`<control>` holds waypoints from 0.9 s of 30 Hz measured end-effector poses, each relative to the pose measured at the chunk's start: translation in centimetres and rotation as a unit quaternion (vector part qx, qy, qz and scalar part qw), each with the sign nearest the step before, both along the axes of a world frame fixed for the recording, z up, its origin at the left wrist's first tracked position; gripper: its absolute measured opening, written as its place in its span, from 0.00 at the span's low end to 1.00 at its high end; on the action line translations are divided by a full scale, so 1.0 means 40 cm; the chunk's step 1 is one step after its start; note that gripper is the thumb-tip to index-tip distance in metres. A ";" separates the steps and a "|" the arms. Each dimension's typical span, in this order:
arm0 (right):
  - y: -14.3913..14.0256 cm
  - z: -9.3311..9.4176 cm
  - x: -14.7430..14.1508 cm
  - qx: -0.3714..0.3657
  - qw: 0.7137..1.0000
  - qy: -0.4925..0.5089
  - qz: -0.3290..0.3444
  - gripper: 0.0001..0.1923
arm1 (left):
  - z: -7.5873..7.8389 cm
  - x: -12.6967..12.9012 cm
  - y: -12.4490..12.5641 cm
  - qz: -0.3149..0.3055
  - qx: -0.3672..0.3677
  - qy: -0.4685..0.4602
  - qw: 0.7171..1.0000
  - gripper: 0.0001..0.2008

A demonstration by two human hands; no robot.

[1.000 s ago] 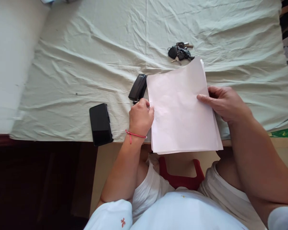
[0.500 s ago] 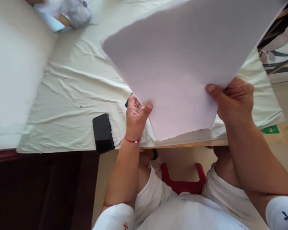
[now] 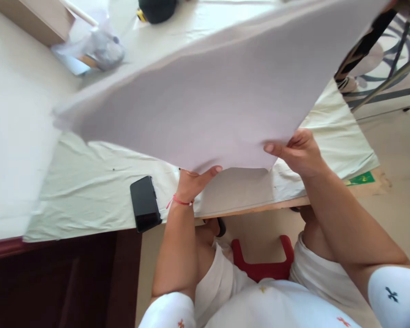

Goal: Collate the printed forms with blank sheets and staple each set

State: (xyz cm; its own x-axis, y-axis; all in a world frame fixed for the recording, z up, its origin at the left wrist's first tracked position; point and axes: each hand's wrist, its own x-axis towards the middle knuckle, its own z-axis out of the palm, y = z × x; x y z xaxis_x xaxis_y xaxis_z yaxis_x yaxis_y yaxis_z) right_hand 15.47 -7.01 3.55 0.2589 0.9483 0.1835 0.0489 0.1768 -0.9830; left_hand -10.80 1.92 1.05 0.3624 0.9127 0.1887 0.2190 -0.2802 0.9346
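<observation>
Tilted white paper (image 3: 218, 100), held by left grip (image 3: 195, 181), right grip (image 3: 299, 154)

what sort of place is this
Probably a room at home, used as a work spot, though a small office is possible. What suggests it: a cloth-covered table, the large white paper held above it, and what looks like a red stool between the person's legs.

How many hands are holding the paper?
2: the left hand at the near edge of the paper, the right hand at its right side. More could hide behind it.
</observation>
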 end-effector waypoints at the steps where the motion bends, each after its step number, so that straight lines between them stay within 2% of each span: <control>1: -0.001 -0.003 0.002 0.001 1.000 0.018 0.000 0.11 | -0.003 -0.002 -0.003 0.001 -0.002 -0.002 1.000 0.23; 5: -0.010 0.003 0.000 -0.002 1.000 0.025 -0.009 0.11 | -0.009 -0.007 -0.017 0.010 -0.005 -0.015 1.000 0.20; 8: -0.011 0.008 -0.006 -0.027 0.999 0.038 0.023 0.11 | -0.011 -0.006 -0.023 -0.020 -0.040 0.024 0.999 0.23; 10: -0.009 0.008 -0.006 -0.054 0.996 0.061 0.021 0.11 | -0.011 -0.005 -0.024 -0.045 -0.059 0.029 0.997 0.24; 13: -0.011 0.002 0.003 -0.090 0.992 0.087 0.003 0.13 | -0.006 -0.005 -0.025 -0.061 -0.102 -0.025 0.993 0.20; 15: -0.018 -0.008 0.016 -0.131 0.986 0.104 0.023 0.15 | 0.002 -0.001 -0.028 -0.042 -0.139 -0.091 0.985 0.21; 18: -0.030 -0.033 0.035 -0.247 0.955 0.130 0.097 0.16 | 0.009 0.018 -0.035 0.008 -0.196 -0.174 0.965 0.25; 20: -0.036 -0.050 0.044 -0.321 0.926 0.142 0.139 0.17 | 0.007 0.034 -0.041 0.039 -0.246 -0.202 0.947 0.26; 22: -0.040 -0.062 0.052 -0.365 0.906 0.145 0.159 0.17 | 0.000 0.049 -0.047 0.053 -0.292 -0.211 0.931 0.28; 24: -0.041 -0.065 0.061 -0.366 0.906 0.138 0.160 0.18 | -0.008 0.056 -0.052 0.052 -0.314 -0.213 0.924 0.30; 27: -0.039 -0.061 0.074 -0.320 0.926 0.134 0.147 0.19 | -0.016 0.057 -0.057 0.041 -0.315 -0.212 0.924 0.31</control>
